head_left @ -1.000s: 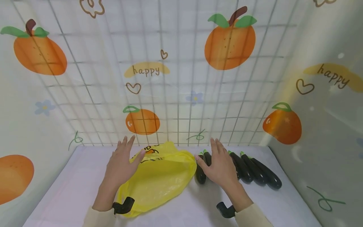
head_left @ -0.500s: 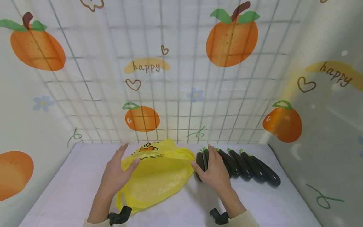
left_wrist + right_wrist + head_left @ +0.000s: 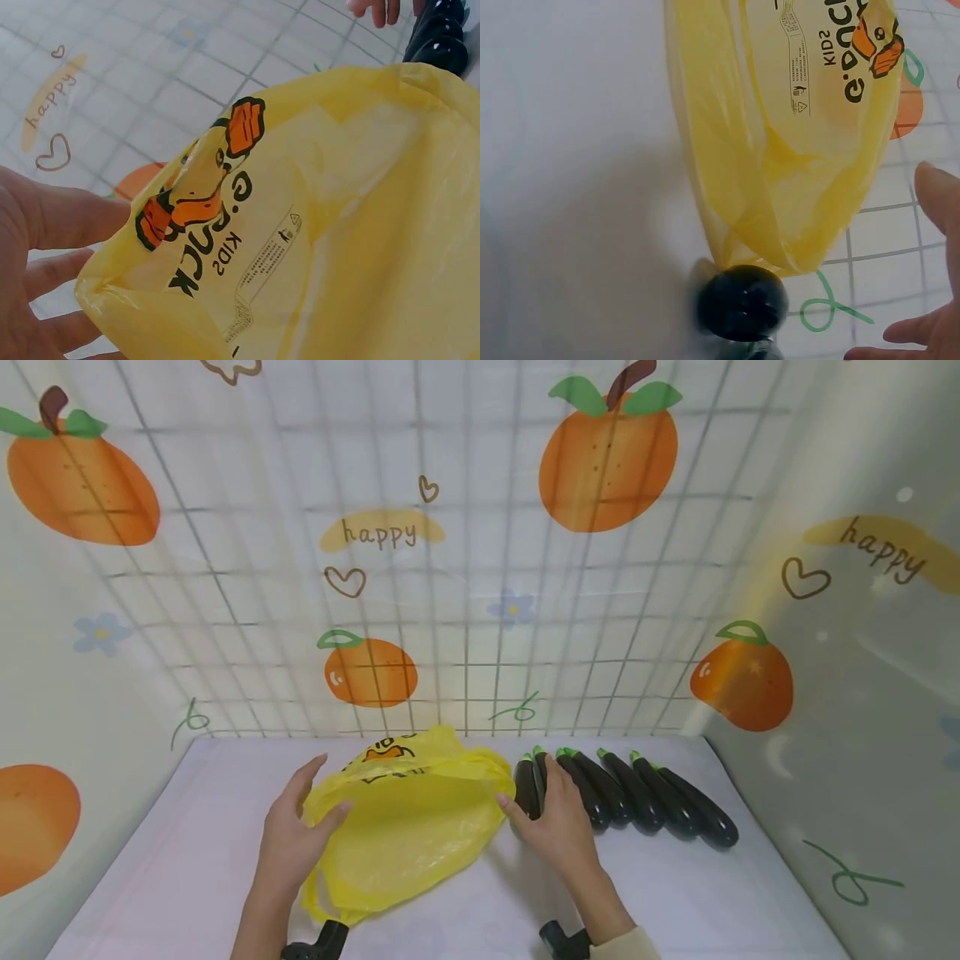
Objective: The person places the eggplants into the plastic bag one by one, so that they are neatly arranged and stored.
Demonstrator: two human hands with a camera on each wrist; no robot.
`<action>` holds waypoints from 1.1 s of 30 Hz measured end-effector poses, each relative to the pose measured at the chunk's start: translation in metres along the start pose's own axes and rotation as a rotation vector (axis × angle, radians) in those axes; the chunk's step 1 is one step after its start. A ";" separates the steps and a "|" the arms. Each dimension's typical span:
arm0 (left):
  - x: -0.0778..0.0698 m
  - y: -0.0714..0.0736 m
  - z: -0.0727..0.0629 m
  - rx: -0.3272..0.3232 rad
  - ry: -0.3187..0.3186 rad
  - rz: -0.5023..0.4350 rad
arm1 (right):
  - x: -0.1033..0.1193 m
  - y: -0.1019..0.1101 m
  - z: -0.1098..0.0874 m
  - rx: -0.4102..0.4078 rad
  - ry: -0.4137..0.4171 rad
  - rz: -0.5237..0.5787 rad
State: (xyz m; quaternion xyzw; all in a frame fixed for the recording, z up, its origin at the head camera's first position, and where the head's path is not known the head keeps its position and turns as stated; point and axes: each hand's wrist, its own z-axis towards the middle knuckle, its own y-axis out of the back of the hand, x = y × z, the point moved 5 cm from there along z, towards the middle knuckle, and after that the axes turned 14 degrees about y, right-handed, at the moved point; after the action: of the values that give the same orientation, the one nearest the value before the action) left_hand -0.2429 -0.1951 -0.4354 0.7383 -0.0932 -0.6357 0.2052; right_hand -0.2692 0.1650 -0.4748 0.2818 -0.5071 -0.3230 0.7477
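your left hand [image 3: 288,842] reaching forward, thumb and fingers spread apart, the yellow bag [image 3: 420,831] lying open between your hands, just beside those fingers, your right hand [image 3: 561,835] also spread and holding nothing, near the leftmost dark eggplants [image 3: 529,787]

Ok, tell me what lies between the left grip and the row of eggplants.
The yellow bag lies between the left grip and the eggplants, as the head view shows; the right grip partly hides the row's left end.

Left grip [image 3: 290,839] relaxed, right grip [image 3: 557,827] relaxed, thumbs [image 3: 332,820] spread
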 end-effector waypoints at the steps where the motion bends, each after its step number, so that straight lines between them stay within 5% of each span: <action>1: 0.002 0.001 0.000 -0.003 0.005 -0.021 | 0.000 -0.002 0.000 0.002 -0.003 0.002; 14: 0.001 0.004 -0.005 -0.087 -0.011 -0.218 | 0.000 -0.014 -0.006 -0.017 -0.004 0.022; 33: 0.009 -0.013 0.003 0.010 -0.010 -0.122 | -0.005 -0.030 -0.011 0.004 -0.040 0.072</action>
State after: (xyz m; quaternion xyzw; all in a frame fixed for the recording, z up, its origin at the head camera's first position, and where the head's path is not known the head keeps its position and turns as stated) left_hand -0.2458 -0.1879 -0.4490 0.7405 -0.0525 -0.6502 0.1619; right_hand -0.2666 0.1510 -0.5040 0.2581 -0.5324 -0.3007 0.7480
